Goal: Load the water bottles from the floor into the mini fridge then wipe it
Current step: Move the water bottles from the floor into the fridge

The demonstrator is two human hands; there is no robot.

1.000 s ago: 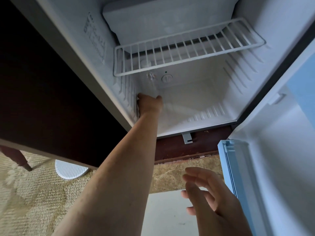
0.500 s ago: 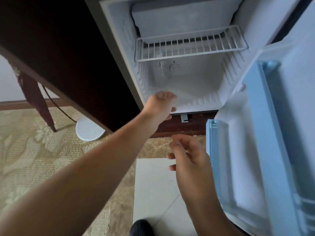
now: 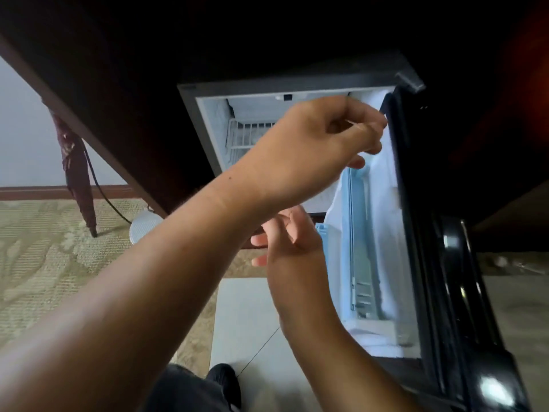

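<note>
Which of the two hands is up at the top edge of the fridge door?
The left hand, raised with fingers curled at the top corner of the open fridge door. The right hand hangs lower, touching nothing.

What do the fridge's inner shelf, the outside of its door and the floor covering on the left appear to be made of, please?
Shelf: likely white coated wire, judging by its thin parallel bars.
Door exterior: glossy black, plastic or painted metal; it throws bright reflections.
Floor covering: woven beige carpet or rug, matte, with a raised ribbed pattern.
</note>
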